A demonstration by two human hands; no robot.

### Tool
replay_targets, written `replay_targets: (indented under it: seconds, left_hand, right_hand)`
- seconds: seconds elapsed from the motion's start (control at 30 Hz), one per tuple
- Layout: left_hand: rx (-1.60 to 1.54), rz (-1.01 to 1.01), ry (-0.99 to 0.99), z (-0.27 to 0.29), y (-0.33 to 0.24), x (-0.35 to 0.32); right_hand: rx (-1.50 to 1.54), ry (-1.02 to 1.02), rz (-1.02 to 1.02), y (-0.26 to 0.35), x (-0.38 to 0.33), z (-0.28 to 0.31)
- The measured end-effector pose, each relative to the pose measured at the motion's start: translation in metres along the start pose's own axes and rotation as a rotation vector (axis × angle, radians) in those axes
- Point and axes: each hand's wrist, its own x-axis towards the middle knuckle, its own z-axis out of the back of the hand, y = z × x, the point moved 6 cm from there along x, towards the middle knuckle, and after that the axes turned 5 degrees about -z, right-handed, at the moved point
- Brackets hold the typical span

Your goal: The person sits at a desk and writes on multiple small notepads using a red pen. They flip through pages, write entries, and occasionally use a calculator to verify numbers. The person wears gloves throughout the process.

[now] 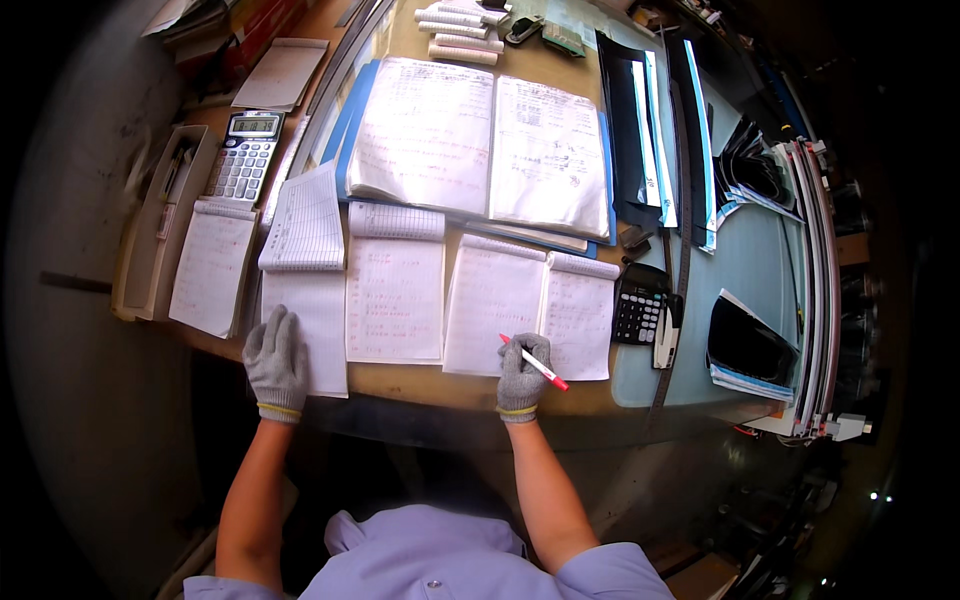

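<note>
My left hand (275,362), in a grey knitted glove, rests with its fingers extended on the lower left part of a lined notepad (312,325) whose upper pages are folded back. In my gloved right hand (524,370) is a red and white pen (543,372), its red tip pointing up and left over a written notepad (487,310). Another written notepad (580,320) lies partly under that hand's right side. Between my hands is a notepad with red writing (395,300). Behind these, a large ledger (425,130) lies spread out on blue folders.
At left are a silver calculator (243,165), a small notepad (213,265) and a narrow box (150,260) with pens. A black calculator (638,310) and a stapler (667,335) sit at right, near black sheets (750,340) and a metal rail (815,290). Rolled papers (465,45) lie at the back.
</note>
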Motion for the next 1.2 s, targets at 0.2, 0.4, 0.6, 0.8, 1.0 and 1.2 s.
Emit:
replay_targets:
  seconds: [0.2,0.4,0.6,0.8,1.0,1.2]
  left_hand:
    - [0.000,0.011,0.016,0.003,-0.002,0.001]
    - [-0.008,0.005,-0.015,0.001,-0.001,0.001]
    - [0.008,0.020,-0.012,0.000,0.000,-0.001]
    - [-0.014,-0.008,-0.044,0.006,-0.001,0.003]
    - [-0.057,-0.003,-0.086,0.010,-0.002,0.003]
    - [-0.054,-0.028,-0.220,0.019,-0.005,-0.002]
  right_hand:
    - [0.088,0.006,-0.095,0.004,-0.002,-0.003]
    - [0.004,0.040,-0.011,0.010,0.000,-0.004]
    - [-0.074,0.038,-0.032,0.004,0.001,-0.002]
    - [0.027,0.032,-0.022,-0.003,0.000,-0.002]
    - [0.049,0.051,-0.091,-0.011,0.000,0.001]
    - [0.071,0.032,-0.071,-0.001,0.001,-0.001]
